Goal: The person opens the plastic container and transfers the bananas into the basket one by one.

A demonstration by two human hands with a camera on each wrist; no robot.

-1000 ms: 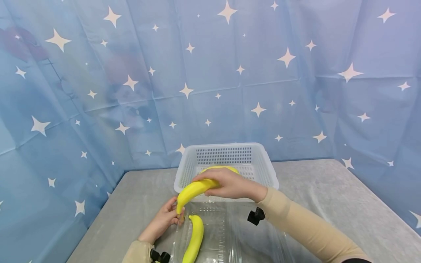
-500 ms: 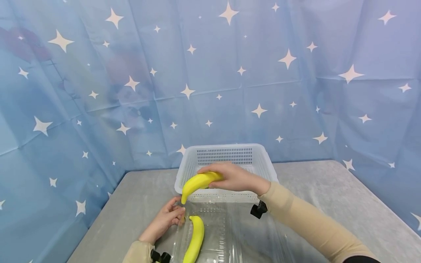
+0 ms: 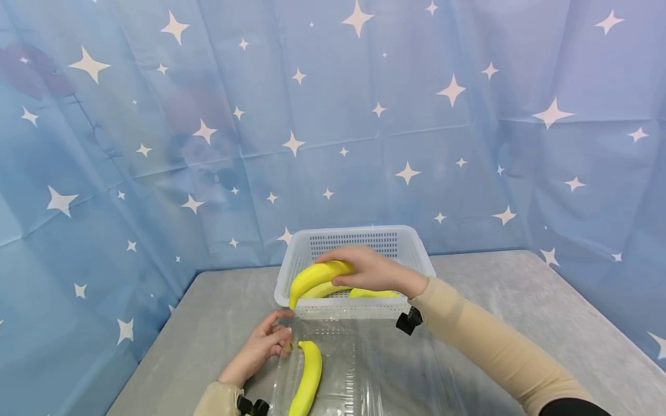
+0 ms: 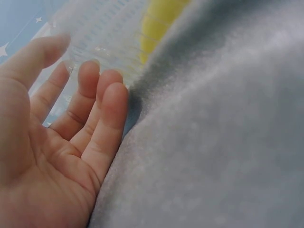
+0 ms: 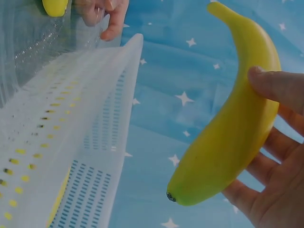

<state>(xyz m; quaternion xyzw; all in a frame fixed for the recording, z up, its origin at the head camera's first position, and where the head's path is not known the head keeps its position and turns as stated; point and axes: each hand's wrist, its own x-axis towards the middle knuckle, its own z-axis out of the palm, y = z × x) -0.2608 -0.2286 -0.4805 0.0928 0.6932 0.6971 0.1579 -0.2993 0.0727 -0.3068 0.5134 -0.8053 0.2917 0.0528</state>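
Note:
My right hand (image 3: pixel 369 268) holds a yellow banana (image 3: pixel 314 278) in the air over the front of the white basket. In the right wrist view, the thumb and fingers grip the banana (image 5: pixel 232 118) around its middle, its dark tip pointing down. At the left far corner of a clear plastic container (image 3: pixel 340 358), my left hand (image 3: pixel 262 344) rests with fingertips against the wall. The left wrist view shows that hand (image 4: pixel 71 128) with its palm visible and fingers loosely bent. Another banana (image 3: pixel 308 378) lies along the left side inside the container.
The white perforated basket (image 3: pixel 424 266) stands behind the clear container. Two more bananas show in it, one at left (image 3: pixel 325 290) and one at right (image 3: pixel 374 293), partly hidden by my right hand. A starry blue curtain (image 3: pixel 333 115) hangs behind the grey table (image 3: pixel 484 300).
My right hand has lifted the banana up and away from the clear container, back over the basket. The left hand and the banana in the container have stayed in place.

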